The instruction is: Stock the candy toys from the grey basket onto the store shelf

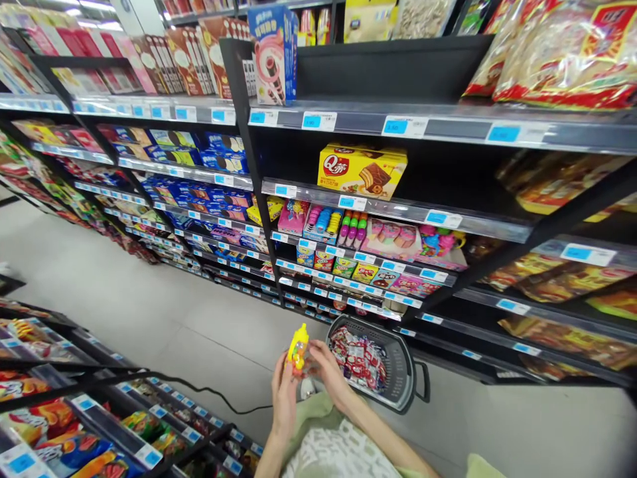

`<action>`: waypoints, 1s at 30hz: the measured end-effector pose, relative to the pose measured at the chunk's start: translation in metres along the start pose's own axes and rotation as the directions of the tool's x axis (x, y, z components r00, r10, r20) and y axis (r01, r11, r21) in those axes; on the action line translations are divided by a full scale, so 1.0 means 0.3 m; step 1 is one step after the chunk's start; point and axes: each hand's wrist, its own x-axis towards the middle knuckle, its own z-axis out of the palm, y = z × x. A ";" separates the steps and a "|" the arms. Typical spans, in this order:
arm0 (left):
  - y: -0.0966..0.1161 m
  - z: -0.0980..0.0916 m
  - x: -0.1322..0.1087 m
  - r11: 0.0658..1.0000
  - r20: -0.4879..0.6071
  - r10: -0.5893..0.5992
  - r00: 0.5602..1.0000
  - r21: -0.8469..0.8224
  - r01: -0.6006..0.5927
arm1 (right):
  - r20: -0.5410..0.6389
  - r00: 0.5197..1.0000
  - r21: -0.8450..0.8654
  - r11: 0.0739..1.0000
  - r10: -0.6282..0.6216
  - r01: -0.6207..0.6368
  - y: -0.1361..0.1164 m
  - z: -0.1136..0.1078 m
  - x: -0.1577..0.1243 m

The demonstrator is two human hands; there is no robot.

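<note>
A small yellow candy toy (pixel 299 346) with a pointed top and colourful bits on its front is held upright before me. My left hand (pixel 283 392) is closed around its lower left side. Close against its right side is my right hand (pixel 323 366), fingers curled toward the toy; whether they grip it is hard to make out. Just right of my hands, a dark grey shopping basket (pixel 405 372) stands on the floor, holding many small red and white wrapped packets (pixel 359 358).
Shelves ahead carry a yellow snack box (pixel 362 171), colourful toy candies (pixel 323 222) and blue biscuit boxes (pixel 223 199). Another rack with snack bags (pixel 84 445) stands at lower left. A black cable (pixel 219 396) runs toward me above the grey floor (pixel 189 312).
</note>
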 end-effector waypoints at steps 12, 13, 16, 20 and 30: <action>-0.009 0.040 0.004 0.993 0.159 -0.109 0.981 -0.033 0.116 | 0.080 0.995 -0.051 0.997 -0.051 0.055 -0.014 -0.033 0.012; -0.009 0.041 0.005 0.993 0.154 -0.104 0.983 -0.038 0.111 | 0.080 0.996 -0.054 0.997 -0.050 0.055 -0.015 -0.035 0.013; -0.014 0.044 0.010 0.994 0.143 -0.099 0.985 -0.038 0.105 | 0.073 0.996 -0.067 0.997 -0.041 0.046 -0.016 -0.039 0.014; -0.020 0.043 0.016 0.993 0.150 -0.110 0.983 -0.024 0.115 | 0.050 0.998 -0.069 0.997 -0.034 0.037 -0.017 -0.043 0.016; -0.020 0.044 0.028 0.990 0.107 -0.026 0.994 0.143 0.011 | -0.015 0.998 -0.078 0.995 -0.056 0.055 -0.038 -0.038 0.019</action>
